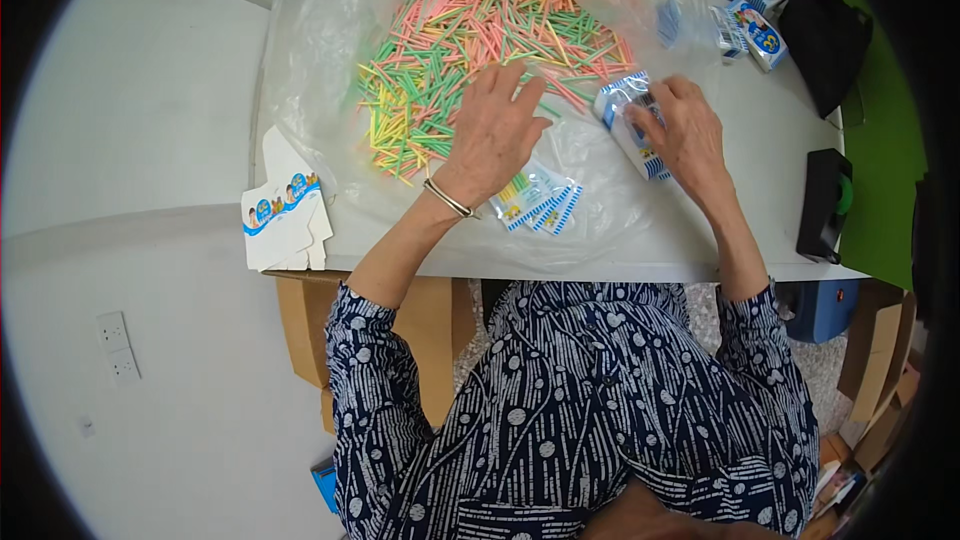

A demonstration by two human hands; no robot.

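A loose heap of thin pink, green, yellow and orange sticks (480, 30) lies on a clear plastic sheet. Above the near edge of the heap is my left hand (495, 125), a bracelet at its wrist, fingers bent and the thumb apart. I see nothing held in it. My right hand (688, 135) grips a small packet (628, 110), white and blue with striped ends, its fingers covering part of the front. Between my hands, nearer to me, several clear packets with blue-striped ends (555, 205) overlap. Yellow and green sticks show inside one, partly under my left hand.
Flat white printed cards (285, 205) lie at the table's left. At the far right are several blue-and-white packs (755, 30) and a black bag (825, 35). A black tape dispenser (825, 205) stands at the right edge. Cardboard boxes (425, 340) sit below the table.
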